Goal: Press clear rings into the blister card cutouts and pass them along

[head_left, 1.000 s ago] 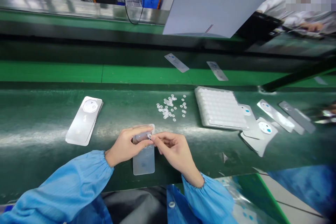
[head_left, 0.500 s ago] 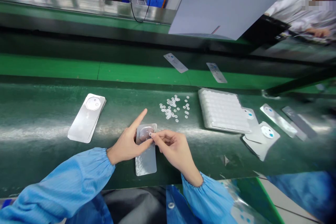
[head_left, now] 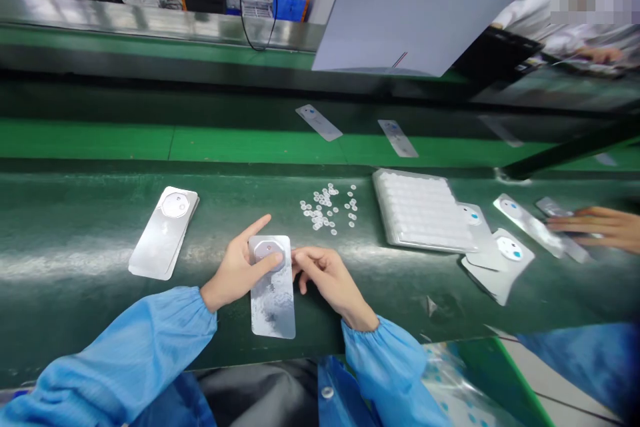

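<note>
My left hand (head_left: 237,269) holds a silver phone back panel (head_left: 273,300) with rounded corners and a round camera area near its top. The thumb presses on that round area, the index finger points up and away, and the other fingers are hidden beneath. My right hand (head_left: 327,280) is at the panel's upper right edge. Its fingers are bent with thumb and index close together; whatever is between the tips is hidden. Small clear discs (head_left: 320,208) lie scattered on the green bench beyond my hands.
Stacked silver panels (head_left: 163,237) lie at left. Right of the discs sits a clear-wrapped white ribbed tray (head_left: 420,210), beside panels with blue dots (head_left: 510,250). Another person's hand (head_left: 595,227) reaches in at far right over grey strips. Two panels (head_left: 319,122) lie on the green strip behind.
The pinched small disc no longer shows. My right hand has drawn slightly back to the panel's edge, and my left thumb now lies on the round area. Another person's hand has appeared at right.
</note>
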Demonstrator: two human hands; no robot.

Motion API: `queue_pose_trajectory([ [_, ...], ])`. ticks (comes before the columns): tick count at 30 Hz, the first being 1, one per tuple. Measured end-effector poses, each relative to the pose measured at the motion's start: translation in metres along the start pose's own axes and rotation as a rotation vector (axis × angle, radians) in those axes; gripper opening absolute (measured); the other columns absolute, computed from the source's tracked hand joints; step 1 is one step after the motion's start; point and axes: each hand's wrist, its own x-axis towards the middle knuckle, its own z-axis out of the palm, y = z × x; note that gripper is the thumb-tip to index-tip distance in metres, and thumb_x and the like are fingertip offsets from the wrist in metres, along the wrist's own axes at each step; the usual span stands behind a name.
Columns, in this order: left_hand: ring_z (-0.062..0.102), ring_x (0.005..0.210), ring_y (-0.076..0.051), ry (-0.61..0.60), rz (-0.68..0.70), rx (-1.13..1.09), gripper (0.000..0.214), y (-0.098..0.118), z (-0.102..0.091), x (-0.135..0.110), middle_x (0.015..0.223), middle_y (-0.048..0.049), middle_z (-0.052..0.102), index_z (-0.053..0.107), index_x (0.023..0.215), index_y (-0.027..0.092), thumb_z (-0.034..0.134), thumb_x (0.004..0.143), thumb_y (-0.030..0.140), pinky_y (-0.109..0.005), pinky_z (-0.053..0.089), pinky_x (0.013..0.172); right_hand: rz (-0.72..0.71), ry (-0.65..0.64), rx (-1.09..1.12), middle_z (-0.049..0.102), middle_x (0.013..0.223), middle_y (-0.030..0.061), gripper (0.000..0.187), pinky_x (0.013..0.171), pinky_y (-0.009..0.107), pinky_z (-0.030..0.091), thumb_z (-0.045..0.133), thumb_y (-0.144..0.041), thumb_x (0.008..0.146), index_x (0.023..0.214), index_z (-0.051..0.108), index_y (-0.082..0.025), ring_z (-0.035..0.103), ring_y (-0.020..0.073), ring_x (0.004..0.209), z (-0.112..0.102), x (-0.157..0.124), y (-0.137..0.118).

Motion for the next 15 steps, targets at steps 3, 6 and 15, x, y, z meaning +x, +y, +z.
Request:
queue_pose_trajectory([
  [3,0.047,0.059,-0.010,0.002,0.005,0.035,0.090,0.006,0.001,0.000,0.068,0.0054,0.056,0.038,0.155,0.011,0.082,0.079,0.032,-0.021,0.040,0.056,-0.061,-0.002,0.032,0.072,0.069,0.0066,0.048,0.043,0.024,0.051,0.074,-0.064,0.085,0.087,0.077,-0.016,0.065,0.0156,0.055,-0.002,-0.003,0.009],
  [6,0.047,0.058,-0.009,-0.012,0.105,0.191,0.084,0.028,-0.010,-0.010,0.072,0.0047,0.056,0.038,0.153,0.015,0.078,0.081,0.029,-0.021,0.040,0.056,-0.073,0.034,0.074,0.076,0.076,0.0109,0.047,0.043,0.024,0.052,0.074,-0.062,0.087,0.092,0.080,-0.015,0.067,0.0165,0.056,-0.006,-0.005,0.017],
  [15,0.065,0.099,-0.029,0.487,0.194,1.116,0.094,0.105,-0.128,-0.016,0.114,-0.0145,0.066,0.020,0.162,0.012,0.065,0.081,0.028,-0.047,0.051,0.090,-0.079,0.035,0.119,0.074,0.074,0.0117,0.052,0.046,0.023,0.052,0.073,-0.066,0.086,0.086,0.081,-0.014,0.065,0.0153,0.056,-0.005,-0.003,0.017],
])
